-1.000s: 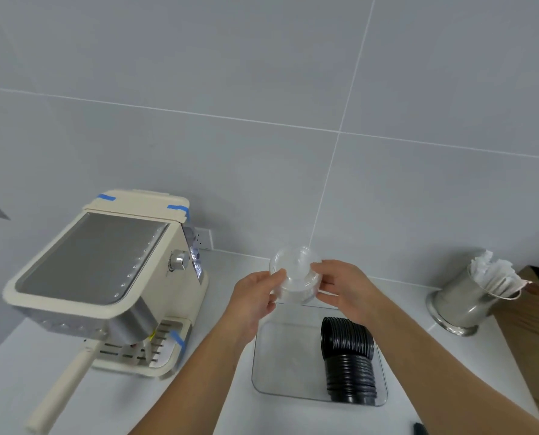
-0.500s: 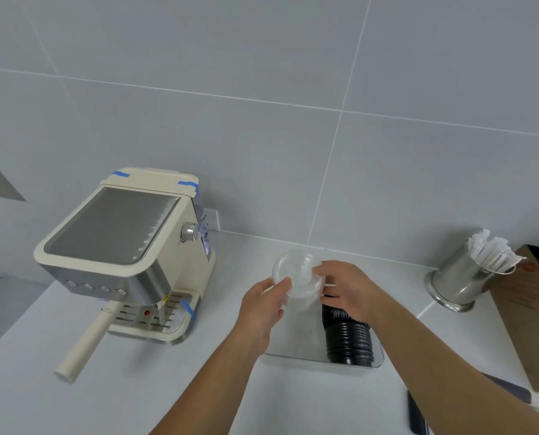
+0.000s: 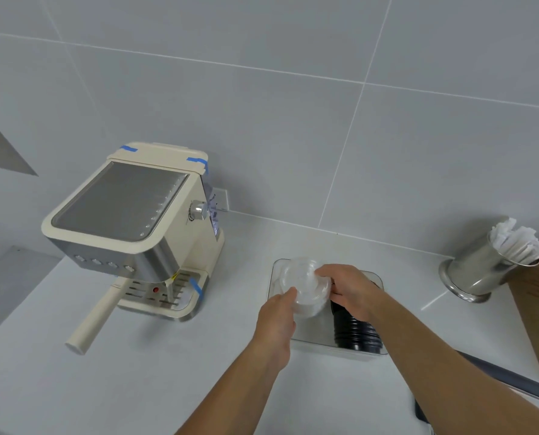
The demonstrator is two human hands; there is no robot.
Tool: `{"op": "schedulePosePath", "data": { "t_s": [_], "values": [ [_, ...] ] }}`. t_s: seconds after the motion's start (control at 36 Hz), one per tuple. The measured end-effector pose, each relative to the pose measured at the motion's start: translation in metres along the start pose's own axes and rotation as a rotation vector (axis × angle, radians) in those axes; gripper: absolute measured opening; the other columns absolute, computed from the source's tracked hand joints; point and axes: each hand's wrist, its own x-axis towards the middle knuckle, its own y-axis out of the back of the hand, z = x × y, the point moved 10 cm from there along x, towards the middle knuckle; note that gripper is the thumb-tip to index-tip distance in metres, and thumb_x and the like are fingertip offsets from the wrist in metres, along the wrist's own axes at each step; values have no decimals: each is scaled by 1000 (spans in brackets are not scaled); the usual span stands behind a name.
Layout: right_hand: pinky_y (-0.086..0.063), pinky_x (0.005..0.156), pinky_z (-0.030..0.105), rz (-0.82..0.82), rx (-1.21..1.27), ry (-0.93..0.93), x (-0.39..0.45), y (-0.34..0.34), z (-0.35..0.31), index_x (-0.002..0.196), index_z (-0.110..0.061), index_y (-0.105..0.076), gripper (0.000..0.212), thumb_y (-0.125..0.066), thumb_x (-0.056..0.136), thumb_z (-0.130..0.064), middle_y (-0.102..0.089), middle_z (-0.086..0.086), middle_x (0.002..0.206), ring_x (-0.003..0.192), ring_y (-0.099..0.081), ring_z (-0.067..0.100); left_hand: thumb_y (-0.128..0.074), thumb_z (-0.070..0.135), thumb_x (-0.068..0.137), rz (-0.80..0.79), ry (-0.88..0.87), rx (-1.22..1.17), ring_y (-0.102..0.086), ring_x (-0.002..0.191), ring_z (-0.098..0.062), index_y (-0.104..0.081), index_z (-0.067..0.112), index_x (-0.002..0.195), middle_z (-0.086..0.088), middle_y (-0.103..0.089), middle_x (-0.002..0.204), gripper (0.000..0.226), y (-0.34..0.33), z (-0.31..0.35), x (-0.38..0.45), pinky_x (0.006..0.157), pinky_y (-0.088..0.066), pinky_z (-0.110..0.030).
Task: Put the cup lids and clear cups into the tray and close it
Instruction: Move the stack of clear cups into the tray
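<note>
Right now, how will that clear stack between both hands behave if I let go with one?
The clear stack looks thin and light, probably flexing under a tight grip. Its glossy ribbed sides may slip. Held tilted over the tray, it would likely roll once laid down.

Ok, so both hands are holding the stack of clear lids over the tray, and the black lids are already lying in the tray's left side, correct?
Not quite. The head view shows the black lids lying in the right side of the tray, not the left. The rest holds: the left hand and right hand both hold the stack of clear lids over the tray.
</note>
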Motion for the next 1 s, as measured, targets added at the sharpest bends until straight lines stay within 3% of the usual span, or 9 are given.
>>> {"op": "schedulePosePath", "data": {
  "t_s": [0.08, 0.17, 0.22, 0.42, 0.53, 0.67, 0.89, 1.0],
  "values": [
    [-48, 86, 33, -12, -10, -10, 5, -5, 2, 94, -8, -67, 12, -60, 84, -9, -62, 9, 92, 84, -58, 22, -54, 30, 97, 26, 31, 0, -45, 81, -8, -54, 26, 86, 10, -49, 88, 11, 2, -4, 5, 89, -37, -27],
    [-50, 92, 37, 1, -36, -54, 10, -7, 8, 94, -13, -70, 14, -60, 84, -14, -67, 5, 91, 84, -61, 21, -52, 30, 97, 57, 70, -7, -45, 100, -16, -54, 22, 96, 12, -48, 89, 8, 2, -8, 10, 93, -34, -29],
    [-51, 87, 35, 9, -30, -82, 14, -6, 13, 95, -13, -70, 15, -60, 84, -16, -69, 4, 92, 85, -63, 21, -51, 30, 97, 76, 75, -13, -44, 106, -17, -52, 21, 108, 12, -49, 92, 15, 1, -9, 13, 94, -33, -29],
    [-49, 79, 33, 79, -24, -170, 36, -9, 37, 107, -8, -68, 39, -62, 74, -27, -66, 12, 96, 84, -61, 24, -47, 27, 98, 123, 82, -76, -41, 114, -16, -44, 13, 143, -1, -50, 135, 48, -2, -10, 22, 100, -30, -30],
    [-47, 77, 34, 107, -35, -173, 44, -10, 41, 107, -7, -67, 38, -62, 76, -27, -63, 10, 92, 81, -58, 24, -44, 23, 100, 100, 92, -121, -40, 114, -15, -44, 12, 144, -2, -49, 137, 46, -7, -8, 23, 98, -26, -27],
    [-50, 99, 40, 92, -49, -211, 49, -8, 48, 108, -12, -65, 38, -61, 76, -32, -71, 13, 112, 104, -67, 28, -44, 18, 99, 126, 111, -130, -39, 111, -13, -47, 14, 140, 2, -48, 122, 42, -10, -8, 25, 95, -26, -25],
    [-49, 102, 40, 64, -95, -268, 54, -10, 56, 111, -12, -63, 32, -55, 85, -29, -69, 11, 116, 108, -65, 26, -44, 13, 96, 195, 155, -98, -47, 97, -13, -51, 18, 135, 4, -53, 107, 40, -5, -13, 29, 89, -32, -26],
    [-50, 101, 40, 73, -154, -273, 52, -11, 56, 108, -13, -63, 28, -51, 88, -28, -70, 11, 113, 106, -66, 25, -44, 16, 93, 195, 199, -79, -49, 104, -17, -55, 19, 131, 1, -55, 119, 40, -3, -16, 33, 83, -37, -25]
  ]
}}
